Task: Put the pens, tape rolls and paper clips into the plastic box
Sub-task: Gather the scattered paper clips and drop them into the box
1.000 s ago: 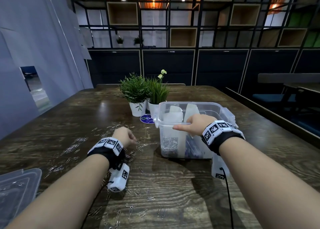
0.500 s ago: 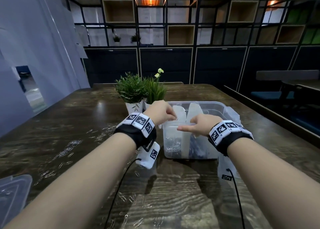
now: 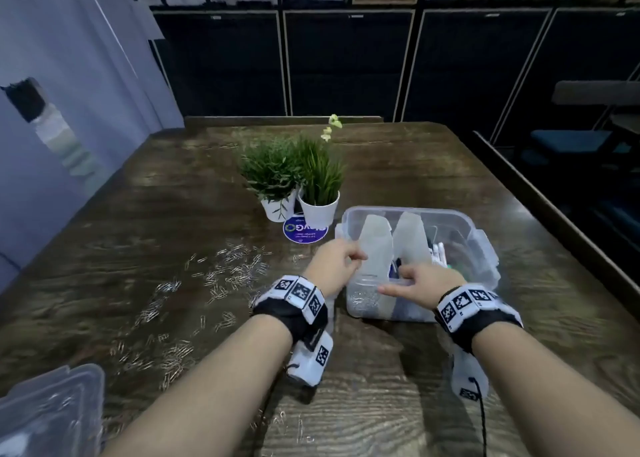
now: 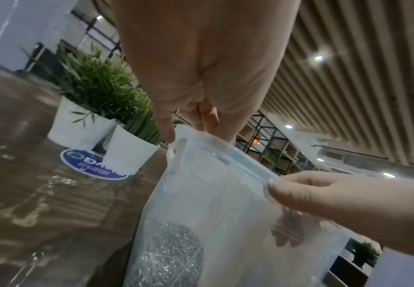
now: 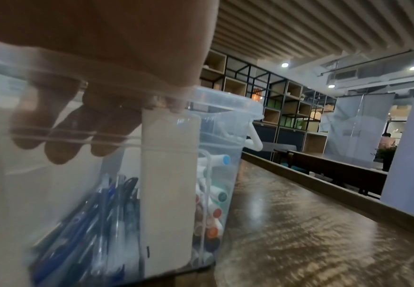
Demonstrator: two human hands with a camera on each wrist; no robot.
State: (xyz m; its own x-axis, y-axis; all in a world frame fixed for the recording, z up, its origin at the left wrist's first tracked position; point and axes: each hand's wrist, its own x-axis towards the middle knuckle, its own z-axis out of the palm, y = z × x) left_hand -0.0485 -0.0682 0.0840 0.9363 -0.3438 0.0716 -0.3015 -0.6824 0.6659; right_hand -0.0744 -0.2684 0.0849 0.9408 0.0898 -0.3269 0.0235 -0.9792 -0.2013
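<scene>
Nearest the person, a clear lid point(image 3: 48, 411) lies at the front left corner of the desk point(image 3: 363, 415). Loose paper clips point(image 3: 221, 276) are scattered across the desk left of the box. They look light, thin and slippery, and are judged better pinched up in small clusters than singly.

The left hand point(image 3: 334, 264) sits at the left end of the plastic box point(image 3: 485, 248), fingers point(image 4: 168, 134) drawn together above its rim; whether they pinch any clips cannot be told. The right hand point(image 3: 420, 283) grips the near rim, fingers point(image 5: 60, 147) curled inside the wall and thumb outside. The box is thin-walled and judged flexible, so the rim is the sound hold.

Inside, a heap of clips point(image 4: 174, 250), pens point(image 5: 82, 219) and markers point(image 5: 213, 205) fill separate compartments. No tape rolls are discernible.

Beyond stand two potted plants point(image 3: 294, 176).
</scene>
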